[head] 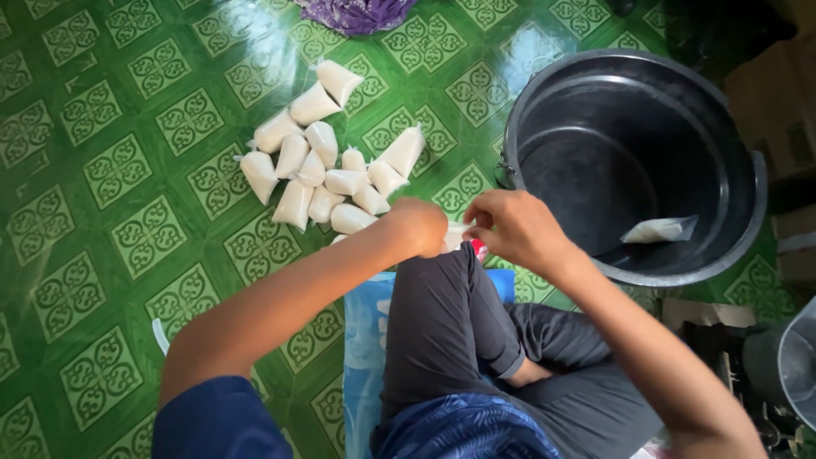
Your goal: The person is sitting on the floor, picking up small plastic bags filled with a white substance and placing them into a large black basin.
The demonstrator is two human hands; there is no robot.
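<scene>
My left hand (422,225) and my right hand (513,226) meet over my raised knee, both closed on a small white filled plastic bag (457,235) held between them; most of that bag is hidden by my fingers. A bit of red shows at its right end. Just beyond my left hand lies a pile of several tied white filled bags (327,161) on the green patterned floor. To the right stands a big black bucket (739,246) with one flat white bag (659,229) lying inside it.
A purple cloth (357,13) lies at the top edge. A light blue plastic sheet (361,340) sits under my legs. Dark objects, a box and a grey container (795,361) crowd the right side. I sit cross-legged in dark trousers.
</scene>
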